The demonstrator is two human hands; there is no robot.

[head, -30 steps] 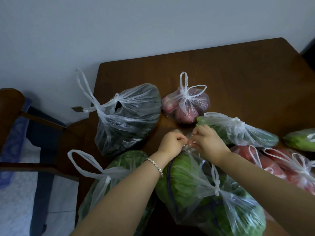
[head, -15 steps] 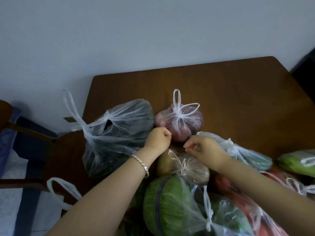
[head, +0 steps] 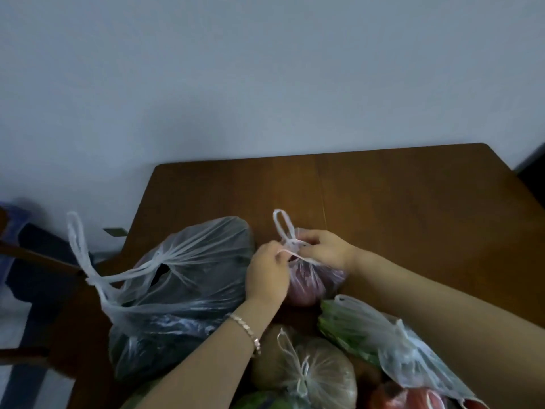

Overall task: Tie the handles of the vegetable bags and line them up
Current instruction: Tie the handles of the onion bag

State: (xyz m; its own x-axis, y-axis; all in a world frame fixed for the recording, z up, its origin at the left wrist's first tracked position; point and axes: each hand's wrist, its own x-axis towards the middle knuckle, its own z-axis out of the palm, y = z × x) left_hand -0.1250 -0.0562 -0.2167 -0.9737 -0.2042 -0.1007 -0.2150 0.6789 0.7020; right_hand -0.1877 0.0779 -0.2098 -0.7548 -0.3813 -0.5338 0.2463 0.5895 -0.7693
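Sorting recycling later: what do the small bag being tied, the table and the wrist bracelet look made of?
Small bag: thin translucent plastic film, crinkled, reddish contents showing through.
Table: wood or wood veneer, brown, satin sheen.
Bracelet: probably metal, pale linked segments catching light; not certain.

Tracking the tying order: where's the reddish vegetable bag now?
Head view, mid-table: the reddish bag lies between the left hand and right hand, right of the big dark bag.
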